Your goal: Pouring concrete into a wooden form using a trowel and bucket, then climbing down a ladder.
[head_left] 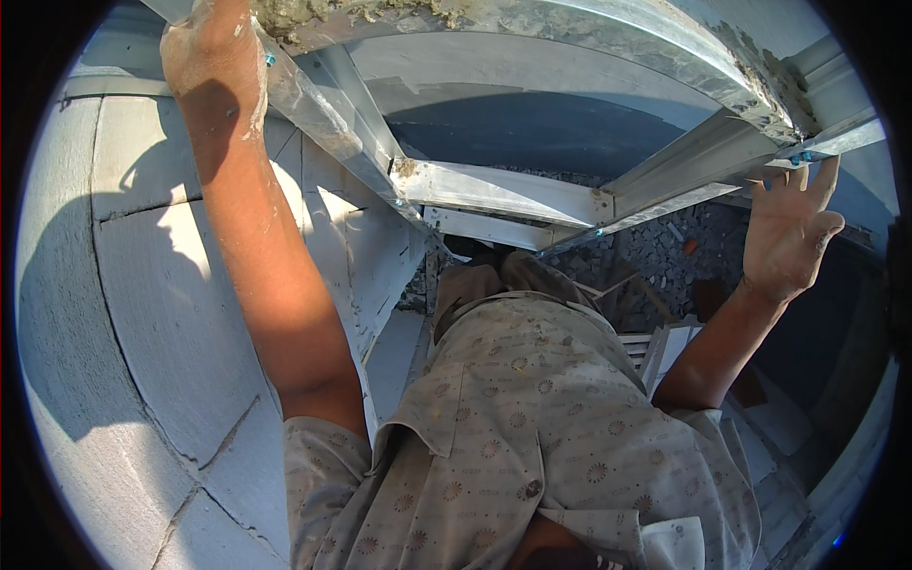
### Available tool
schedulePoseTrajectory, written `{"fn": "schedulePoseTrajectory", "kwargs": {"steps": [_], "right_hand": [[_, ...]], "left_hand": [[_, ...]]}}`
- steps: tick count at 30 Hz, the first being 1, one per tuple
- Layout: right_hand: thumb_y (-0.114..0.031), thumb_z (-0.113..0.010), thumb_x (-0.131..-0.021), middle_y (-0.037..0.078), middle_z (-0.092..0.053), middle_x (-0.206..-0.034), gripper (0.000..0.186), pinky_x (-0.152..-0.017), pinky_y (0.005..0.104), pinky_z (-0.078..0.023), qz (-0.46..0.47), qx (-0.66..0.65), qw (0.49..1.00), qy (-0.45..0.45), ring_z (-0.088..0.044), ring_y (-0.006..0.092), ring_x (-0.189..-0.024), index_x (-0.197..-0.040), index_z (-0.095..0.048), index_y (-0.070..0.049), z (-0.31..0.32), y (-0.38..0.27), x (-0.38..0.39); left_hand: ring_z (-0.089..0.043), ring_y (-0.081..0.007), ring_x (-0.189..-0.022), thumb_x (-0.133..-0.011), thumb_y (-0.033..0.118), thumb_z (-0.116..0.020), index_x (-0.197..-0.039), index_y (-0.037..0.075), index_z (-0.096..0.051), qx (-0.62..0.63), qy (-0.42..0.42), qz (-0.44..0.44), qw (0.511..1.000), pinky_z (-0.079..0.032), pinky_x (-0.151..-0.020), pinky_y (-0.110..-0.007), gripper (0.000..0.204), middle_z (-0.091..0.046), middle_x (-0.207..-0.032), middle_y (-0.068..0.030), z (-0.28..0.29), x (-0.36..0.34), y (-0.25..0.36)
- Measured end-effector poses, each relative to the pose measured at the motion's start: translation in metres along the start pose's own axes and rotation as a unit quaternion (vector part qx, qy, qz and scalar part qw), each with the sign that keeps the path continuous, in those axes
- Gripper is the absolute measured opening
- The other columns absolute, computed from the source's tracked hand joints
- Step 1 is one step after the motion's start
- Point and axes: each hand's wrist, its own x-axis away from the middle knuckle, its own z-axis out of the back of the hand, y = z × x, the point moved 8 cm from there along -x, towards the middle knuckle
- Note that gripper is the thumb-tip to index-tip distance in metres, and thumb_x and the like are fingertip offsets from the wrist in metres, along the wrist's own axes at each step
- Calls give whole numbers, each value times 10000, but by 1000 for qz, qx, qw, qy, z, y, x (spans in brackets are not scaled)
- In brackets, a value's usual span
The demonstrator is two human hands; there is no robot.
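Observation:
A silvery metal ladder or ladder-like frame (328, 119) stands before me, with blue bolts at its joints. Its broad upper crosspiece (570, 33) carries crusted mortar. My left hand (217, 62), dusty at the wrist, is raised beside the left rail at the top edge; its fingers run out of view, so its grip is hidden. On the other side my right hand (788, 233) has its palm turned up and fingers spread. Those fingertips reach the underside of the right rail (836, 142) near a blue bolt, and nothing shows in the palm.
A wall of pale blocks (171, 285) with dark joints rises close on my left, shadowed in places. Beyond the frame is a grey wall surface (532, 123). Grey rubble (655, 247) covers the ground below, with wood pieces (622, 294) and white boards (670, 351) near my right side.

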Motion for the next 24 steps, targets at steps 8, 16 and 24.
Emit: {"fn": "schedulePoseTrajectory", "kwargs": {"steps": [8, 16, 24], "right_hand": [[-593, -630, -839, 227, -335, -1478, 1049, -1108, 534, -261, 25, -2, 1000, -6, -360, 329, -1357, -1534, -99, -14, -8, 5, 7], [-637, -613, -824, 292, -221, -1524, 1054, -1112, 643, -122, 18, -11, 997, -71, -203, 399, -1441, -1553, -79, -96, 0, 5, 4], [-643, -683, -757, 274, -299, -1498, 1128, -1142, 515, -163, 24, 13, 1000, -15, -248, 369, -1423, -1555, -96, -103, -9, 2, 10]], "left_hand": [[-555, -148, -964, -822, 425, -702, -1242, -29, -630, 30, 30, -20, 999, -414, -884, -275, 622, -617, -1188, -130, -8, -2, 13], [-461, -136, -746, -796, 488, -710, -1177, -43, -667, -43, 44, -16, 998, -424, -768, -254, 655, -554, -848, -42, 1, -4, 8], [-499, -127, -799, -842, 458, -680, -1196, -43, -657, -12, 45, -7, 999, -429, -817, -259, 614, -587, -901, -61, 2, -7, 2]]}}
